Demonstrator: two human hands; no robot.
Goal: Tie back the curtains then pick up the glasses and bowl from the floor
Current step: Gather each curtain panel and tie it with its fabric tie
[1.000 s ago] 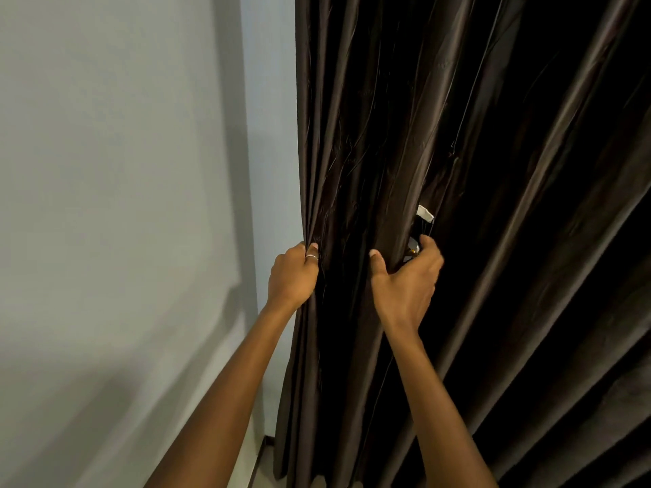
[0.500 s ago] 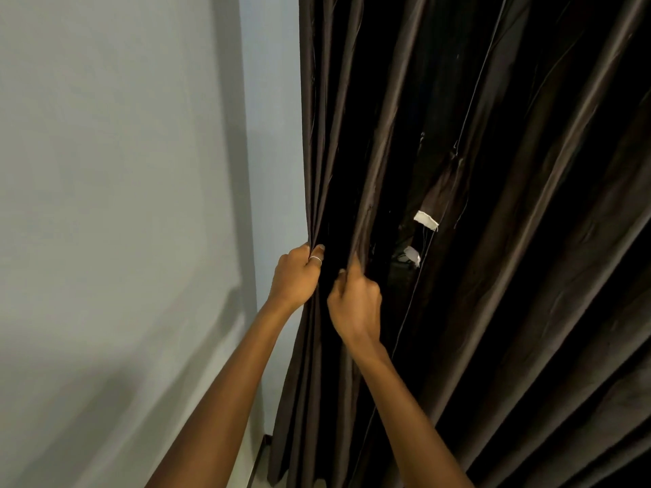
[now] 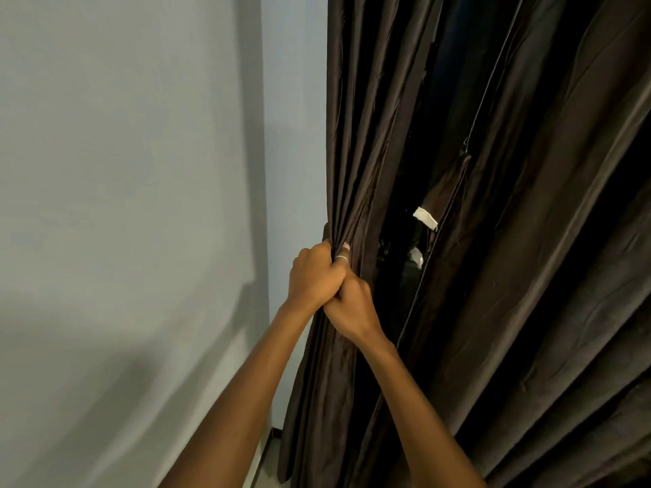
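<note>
L hand (image 3: pixel 315 276) is squeezing a bunch of folds at the curtain (image 3: pixel 528 241) edge, fingers curled tight, w/ a ring (image 3: pixel 341 258) showing on one finger. R hand (image 3: pixel 354 309) is pushing right up against it from below, fingers curled into the same folds. The curtain is hanging dark & long on the right, just beside the pale wall (image 3: pixel 123 170). Two white tags (image 3: pixel 425 218) are sticking out in a dark gap between folds, near the hands.
</note>
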